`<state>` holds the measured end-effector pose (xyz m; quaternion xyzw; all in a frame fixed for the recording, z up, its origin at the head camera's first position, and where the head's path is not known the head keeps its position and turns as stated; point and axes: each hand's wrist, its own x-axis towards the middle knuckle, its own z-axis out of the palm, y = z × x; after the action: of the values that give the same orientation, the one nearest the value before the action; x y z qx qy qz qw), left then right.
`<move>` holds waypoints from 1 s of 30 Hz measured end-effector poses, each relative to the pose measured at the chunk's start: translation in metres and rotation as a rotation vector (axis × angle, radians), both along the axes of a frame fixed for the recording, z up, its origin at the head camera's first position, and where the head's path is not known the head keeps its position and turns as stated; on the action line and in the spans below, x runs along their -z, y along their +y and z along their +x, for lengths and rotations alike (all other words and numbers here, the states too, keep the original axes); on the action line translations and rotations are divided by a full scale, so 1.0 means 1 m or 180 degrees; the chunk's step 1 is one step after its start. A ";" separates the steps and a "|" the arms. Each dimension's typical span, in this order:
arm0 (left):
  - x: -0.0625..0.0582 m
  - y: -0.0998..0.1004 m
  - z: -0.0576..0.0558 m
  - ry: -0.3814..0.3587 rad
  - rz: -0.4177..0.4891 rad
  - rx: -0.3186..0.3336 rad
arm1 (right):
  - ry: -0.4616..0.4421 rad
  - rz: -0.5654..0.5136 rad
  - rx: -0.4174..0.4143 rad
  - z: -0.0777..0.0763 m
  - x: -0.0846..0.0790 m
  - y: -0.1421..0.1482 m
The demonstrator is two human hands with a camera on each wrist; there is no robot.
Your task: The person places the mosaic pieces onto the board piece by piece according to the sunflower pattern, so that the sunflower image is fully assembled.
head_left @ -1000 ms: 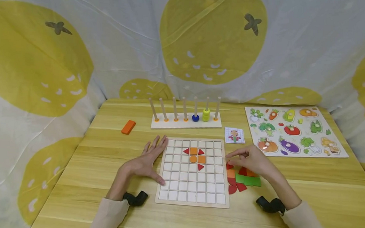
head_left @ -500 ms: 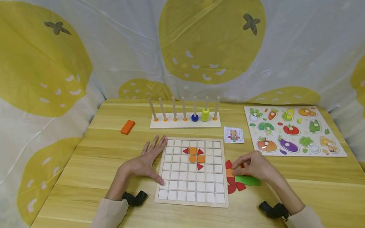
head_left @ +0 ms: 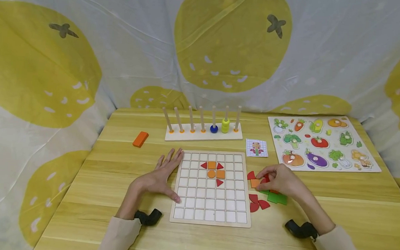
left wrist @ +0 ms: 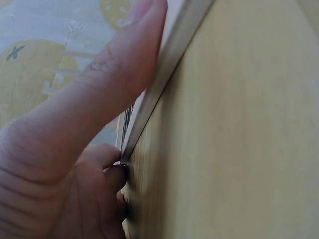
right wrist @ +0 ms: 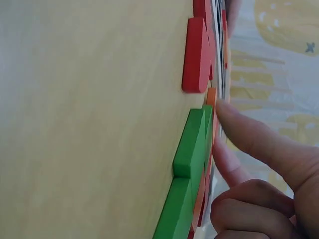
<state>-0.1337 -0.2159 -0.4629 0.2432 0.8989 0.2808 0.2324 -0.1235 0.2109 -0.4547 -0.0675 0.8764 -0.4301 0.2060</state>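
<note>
A wooden grid board (head_left: 200, 194) lies on the table, with several red and orange tiles set in its upper cells. My left hand (head_left: 157, 179) rests at its left side, fingers spread. The left thumb (left wrist: 109, 69) lies along the board's edge. To the right of the board, my right hand (head_left: 280, 180) pinches an orange square tile (head_left: 255, 183) between thumb and forefinger, low over the loose pieces. Around it lie red quarter-round tiles (head_left: 254, 207) and green tiles (head_left: 278, 198). Part of the pile is hidden beneath the right hand.
Behind the board stands a peg rack (head_left: 203, 134) with blue and yellow beads. A small pattern card (head_left: 257, 148) lies right of it, near a vegetable puzzle board (head_left: 322, 147). An orange block (head_left: 140, 139) sits at the left. A patterned cloth (head_left: 149, 53) hangs behind the table.
My right hand has moved from the red tile near the board to the orange square, which has shifted slightly away from me, off the red tiles. The left hand stays still.
</note>
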 end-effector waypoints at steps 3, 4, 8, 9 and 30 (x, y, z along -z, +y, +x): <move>0.000 0.000 0.000 0.0004 0.0001 -0.0001 | 0.0015 0.0013 -0.0009 0.001 0.000 -0.002; 0.001 0.000 0.000 0.0004 0.0000 0.0002 | 0.0014 0.0034 0.0004 0.001 0.000 -0.003; 0.001 0.000 0.000 0.0003 0.0008 0.0007 | -0.0024 0.0084 0.0005 0.002 -0.001 -0.003; 0.001 0.000 0.000 0.0004 0.0013 0.0008 | -0.0028 0.0093 -0.0006 0.002 0.000 -0.002; 0.000 0.001 0.000 0.0013 0.0002 0.0008 | 0.0161 -0.0119 -0.0353 0.008 -0.017 -0.036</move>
<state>-0.1338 -0.2152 -0.4627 0.2450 0.8989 0.2804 0.2308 -0.1155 0.1749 -0.4377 -0.1306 0.8680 -0.4325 0.2060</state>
